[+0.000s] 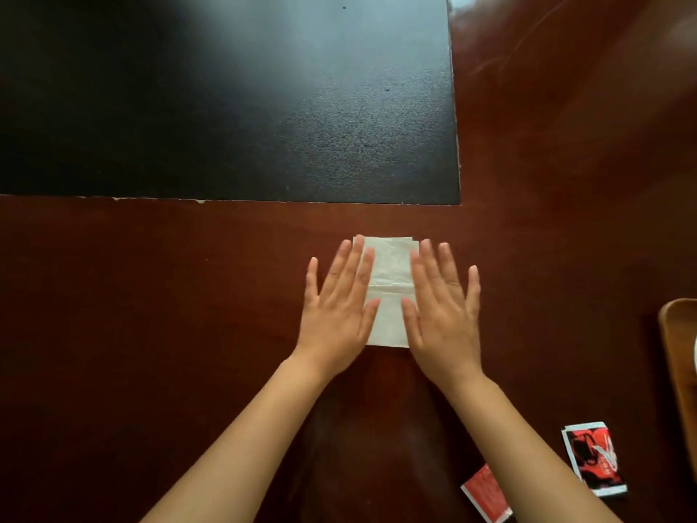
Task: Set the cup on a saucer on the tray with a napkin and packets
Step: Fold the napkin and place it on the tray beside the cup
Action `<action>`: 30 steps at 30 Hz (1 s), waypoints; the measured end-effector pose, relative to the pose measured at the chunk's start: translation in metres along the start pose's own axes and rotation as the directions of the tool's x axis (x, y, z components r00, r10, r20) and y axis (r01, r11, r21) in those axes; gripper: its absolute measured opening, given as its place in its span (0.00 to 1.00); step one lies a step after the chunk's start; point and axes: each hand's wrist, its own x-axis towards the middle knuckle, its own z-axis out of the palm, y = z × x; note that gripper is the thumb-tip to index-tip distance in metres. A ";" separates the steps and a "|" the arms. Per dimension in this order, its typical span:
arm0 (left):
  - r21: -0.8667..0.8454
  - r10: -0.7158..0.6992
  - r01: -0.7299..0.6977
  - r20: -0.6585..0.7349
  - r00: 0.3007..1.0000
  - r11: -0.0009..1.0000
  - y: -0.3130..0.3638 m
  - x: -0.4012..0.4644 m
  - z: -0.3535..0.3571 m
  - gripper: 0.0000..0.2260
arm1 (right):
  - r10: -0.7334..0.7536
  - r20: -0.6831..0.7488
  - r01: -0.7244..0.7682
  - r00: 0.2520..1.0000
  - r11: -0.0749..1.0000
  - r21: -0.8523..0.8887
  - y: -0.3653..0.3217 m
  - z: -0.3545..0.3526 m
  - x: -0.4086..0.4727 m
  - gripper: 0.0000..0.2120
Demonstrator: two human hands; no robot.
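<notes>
A folded white napkin [390, 292] lies flat on the dark red-brown table, near the middle of the view. My left hand [339, 307] rests palm down on its left side, fingers spread. My right hand [443, 311] presses flat on its right side, fingers apart too. Neither hand grips anything. Two red packets lie at the lower right: a larger one [594, 460] with a red and black print, and a smaller one [486, 494] closer to me. The rim of a wooden tray [675, 349] shows at the right edge. No cup or saucer is visible.
A large black mat [226, 100] covers the far left and centre of the table. Its near edge runs just beyond the napkin. Glossy table surface [565, 183] extends to the right of the mat.
</notes>
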 end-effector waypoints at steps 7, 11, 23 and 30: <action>0.139 -0.004 -0.015 0.134 0.991 0.990 -0.003 0.008 0.016 0.27 | -0.005 0.223 0.061 0.975 0.968 -0.244 0.012 0.017 -0.002 0.27; 0.152 0.002 -0.024 0.145 0.989 0.988 -0.006 0.010 0.014 0.28 | -0.004 0.214 0.060 0.977 0.965 -0.256 0.011 0.017 -0.002 0.27; 0.110 0.085 -0.106 0.179 0.980 0.988 -0.027 -0.023 -0.011 0.35 | -0.163 0.171 0.179 0.972 0.980 -0.085 0.017 0.000 -0.010 0.29; -0.061 0.209 -0.207 0.028 0.977 0.976 -0.028 -0.036 -0.014 0.29 | -0.309 0.097 0.315 0.946 0.947 -0.062 0.030 -0.012 -0.017 0.13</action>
